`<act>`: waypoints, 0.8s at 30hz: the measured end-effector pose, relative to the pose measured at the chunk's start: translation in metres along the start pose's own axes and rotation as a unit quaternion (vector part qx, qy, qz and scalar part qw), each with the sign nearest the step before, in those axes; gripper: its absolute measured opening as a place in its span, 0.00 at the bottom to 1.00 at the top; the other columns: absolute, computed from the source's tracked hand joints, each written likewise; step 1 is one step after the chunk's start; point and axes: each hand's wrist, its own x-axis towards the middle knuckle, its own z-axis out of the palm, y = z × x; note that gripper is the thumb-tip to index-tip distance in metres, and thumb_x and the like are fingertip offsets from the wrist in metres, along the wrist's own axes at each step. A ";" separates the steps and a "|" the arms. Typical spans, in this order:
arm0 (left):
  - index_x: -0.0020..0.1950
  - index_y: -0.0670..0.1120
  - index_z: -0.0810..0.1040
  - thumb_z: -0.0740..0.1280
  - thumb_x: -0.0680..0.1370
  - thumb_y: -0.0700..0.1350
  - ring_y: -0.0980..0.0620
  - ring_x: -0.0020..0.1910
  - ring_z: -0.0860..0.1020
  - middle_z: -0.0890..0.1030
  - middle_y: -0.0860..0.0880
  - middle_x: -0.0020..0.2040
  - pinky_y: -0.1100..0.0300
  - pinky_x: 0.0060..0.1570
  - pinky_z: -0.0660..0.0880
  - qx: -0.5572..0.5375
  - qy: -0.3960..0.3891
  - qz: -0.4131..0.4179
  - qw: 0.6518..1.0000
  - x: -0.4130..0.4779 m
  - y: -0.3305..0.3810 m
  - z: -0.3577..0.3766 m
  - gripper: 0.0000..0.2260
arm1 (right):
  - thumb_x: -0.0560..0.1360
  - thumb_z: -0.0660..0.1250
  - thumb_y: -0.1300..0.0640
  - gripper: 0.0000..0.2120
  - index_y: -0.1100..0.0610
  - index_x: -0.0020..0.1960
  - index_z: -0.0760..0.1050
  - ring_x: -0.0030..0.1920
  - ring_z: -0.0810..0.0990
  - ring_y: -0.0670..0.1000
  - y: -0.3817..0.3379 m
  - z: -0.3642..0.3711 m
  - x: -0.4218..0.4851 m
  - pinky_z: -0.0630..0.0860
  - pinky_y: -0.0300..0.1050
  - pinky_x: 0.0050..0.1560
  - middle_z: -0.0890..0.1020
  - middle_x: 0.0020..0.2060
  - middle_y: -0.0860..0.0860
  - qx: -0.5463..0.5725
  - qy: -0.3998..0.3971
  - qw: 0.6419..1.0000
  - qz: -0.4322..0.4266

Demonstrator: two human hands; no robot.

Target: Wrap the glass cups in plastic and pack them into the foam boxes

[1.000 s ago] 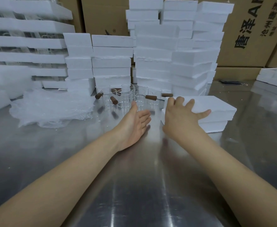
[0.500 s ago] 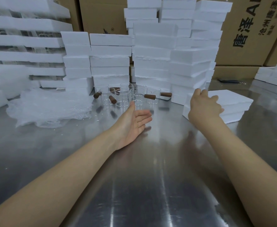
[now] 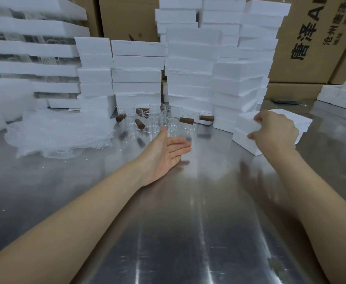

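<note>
Single head view, looking forward-down along forearms over steel table (image 3: 168,232), foam stacks (image 3: 190,64) beyond.

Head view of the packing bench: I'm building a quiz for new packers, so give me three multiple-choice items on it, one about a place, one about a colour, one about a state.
1. Where does the plastic wrap lie?
A. left of the glass cups
B. on top of the foam stacks
C. under the right hand

2. What colour are the cups' handles?
A. white
B. brown
C. blue

3. What is the left hand doing?
A. gripping a cup
B. pinching the wrap
C. open and holding nothing

Answers:
1 A, the crumpled sheet sits on the metal table to the left of the glass cups.
2 B, the stubby handles are dark brown.
3 C, its palm is open with fingers extended, while the right hand grips a foam box.
</note>
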 end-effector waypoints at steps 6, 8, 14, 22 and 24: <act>0.60 0.41 0.75 0.44 0.83 0.60 0.52 0.58 0.78 0.79 0.44 0.60 0.55 0.66 0.67 0.002 -0.011 0.009 1.000 0.006 -0.004 -0.004 0.29 | 0.70 0.66 0.67 0.19 0.59 0.59 0.73 0.50 0.76 0.61 -0.011 0.009 -0.008 0.66 0.52 0.56 0.76 0.53 0.57 -0.111 0.034 0.992 -0.042; 0.58 0.41 0.76 0.46 0.83 0.58 0.51 0.57 0.79 0.80 0.43 0.58 0.56 0.64 0.70 0.014 0.014 0.034 0.999 0.007 -0.004 -0.006 0.26 | 0.70 0.64 0.66 0.17 0.59 0.58 0.73 0.53 0.76 0.60 -0.012 0.015 -0.011 0.49 0.62 0.72 0.77 0.53 0.56 -0.137 0.059 0.987 -0.053; 0.52 0.44 0.78 0.58 0.79 0.37 0.55 0.44 0.75 0.79 0.48 0.50 0.72 0.40 0.67 0.376 0.260 0.223 0.861 0.014 -0.003 -0.018 0.10 | 0.70 0.61 0.65 0.24 0.59 0.67 0.70 0.71 0.63 0.56 -0.022 0.020 -0.008 0.37 0.66 0.71 0.70 0.66 0.56 -0.006 0.159 0.978 -0.131; 0.48 0.42 0.80 0.59 0.75 0.32 0.56 0.45 0.73 0.78 0.51 0.45 0.72 0.43 0.64 0.414 0.250 0.253 0.838 0.025 -0.006 -0.022 0.11 | 0.77 0.60 0.56 0.31 0.58 0.76 0.53 0.76 0.46 0.62 -0.086 0.002 0.082 0.42 0.63 0.74 0.49 0.76 0.59 0.072 0.085 0.985 -0.134; 0.47 0.43 0.80 0.59 0.76 0.32 0.62 0.38 0.74 0.76 0.54 0.40 0.74 0.37 0.66 0.384 0.257 0.238 0.854 0.025 -0.005 -0.022 0.12 | 0.77 0.60 0.54 0.29 0.58 0.75 0.55 0.76 0.47 0.60 -0.092 0.002 0.098 0.43 0.65 0.73 0.54 0.75 0.58 0.048 0.070 0.985 -0.148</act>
